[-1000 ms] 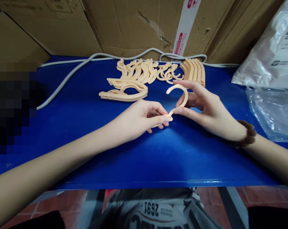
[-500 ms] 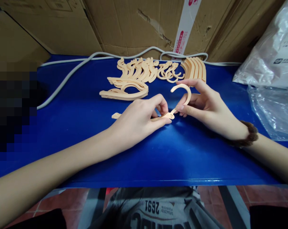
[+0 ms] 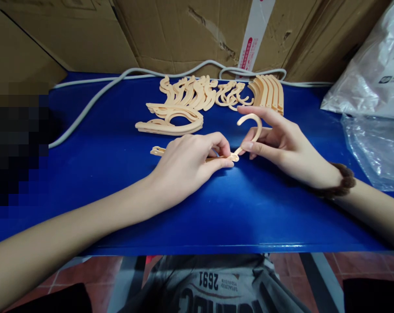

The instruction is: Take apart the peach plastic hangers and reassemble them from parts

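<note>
My left hand (image 3: 193, 163) pinches a cream plastic hanger arm (image 3: 157, 151) near its right end, thumb and fingers closed on it; the palm hides its middle. In my right hand (image 3: 278, 145) is a cream hanger hook (image 3: 257, 126), gripped by its stem between thumb and fingers, the index finger stretched above the curve. The hook's lower end meets the round end of the hanger arm at my left fingertips; whether they are locked together I cannot tell. Just beyond my left hand lie folded hanger pieces (image 3: 169, 128), stacked.
Along the back of the blue table (image 3: 197, 221) lie several curved hanger arms (image 3: 187, 93), loose hooks (image 3: 231, 94) and a row of straighter arms (image 3: 270, 93). A white cable (image 3: 95, 100) runs behind them. Cardboard boxes (image 3: 183, 34) stand at the back, plastic bags (image 3: 369, 74) at the right.
The hook has tilted slightly, and the hanger arm's left end has turned and lifted a little. Both hands keep their grips in nearly the same place.
</note>
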The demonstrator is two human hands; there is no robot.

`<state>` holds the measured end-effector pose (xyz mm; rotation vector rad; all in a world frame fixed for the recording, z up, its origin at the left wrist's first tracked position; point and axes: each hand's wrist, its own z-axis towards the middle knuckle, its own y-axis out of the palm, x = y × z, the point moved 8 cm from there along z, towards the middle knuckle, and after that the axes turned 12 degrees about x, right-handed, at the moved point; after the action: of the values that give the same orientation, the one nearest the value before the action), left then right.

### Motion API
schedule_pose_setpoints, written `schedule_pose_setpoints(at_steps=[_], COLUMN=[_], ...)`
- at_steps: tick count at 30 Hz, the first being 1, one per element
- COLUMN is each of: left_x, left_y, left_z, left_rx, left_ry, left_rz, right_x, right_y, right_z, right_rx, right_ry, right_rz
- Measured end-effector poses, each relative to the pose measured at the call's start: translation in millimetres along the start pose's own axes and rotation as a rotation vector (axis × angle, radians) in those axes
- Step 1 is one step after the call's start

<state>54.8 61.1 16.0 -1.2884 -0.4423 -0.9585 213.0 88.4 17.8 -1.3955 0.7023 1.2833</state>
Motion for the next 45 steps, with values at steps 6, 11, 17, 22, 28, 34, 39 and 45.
schedule_pose_setpoints(at_steps=[6, 11, 17, 22, 28, 34, 39, 45], left_x=[0, 6, 2, -2, -3, 4, 9, 11], left_y=[1.8, 1.1, 4.2, 0.2, 1.8, -2.5, -5.9, -1.6], left_z=[0, 0, 0, 4, 3, 1, 1, -2], left_rx=[-0.017, -0.023, -0.057, 0.017, -0.040, 0.002, 0.039, 0.028], left_ry=[0.006, 0.064, 0.016, 0.053, 0.001, 0.069, 0.127, 0.158], left_rz=[-0.115, -0.134, -0.228, -0.122, -0.157, 0.061, 0.157, 0.131], right_x=[6, 17, 23, 27, 25, 26, 26, 28], right_y=[3, -3, -9, -10, -9, -10, -10, -11], right_z=[4, 7, 10, 10, 9, 8, 9, 9], right_rx=[-0.063, -0.020, 0.006, 0.058, 0.073, 0.099, 0.092, 0.122], right_ry=[0.060, 0.208, 0.223, 0.266, 0.295, 0.316, 0.306, 0.359], right_rz=[0.065, 0.179, 0.226, 0.278, 0.301, 0.321, 0.298, 0.364])
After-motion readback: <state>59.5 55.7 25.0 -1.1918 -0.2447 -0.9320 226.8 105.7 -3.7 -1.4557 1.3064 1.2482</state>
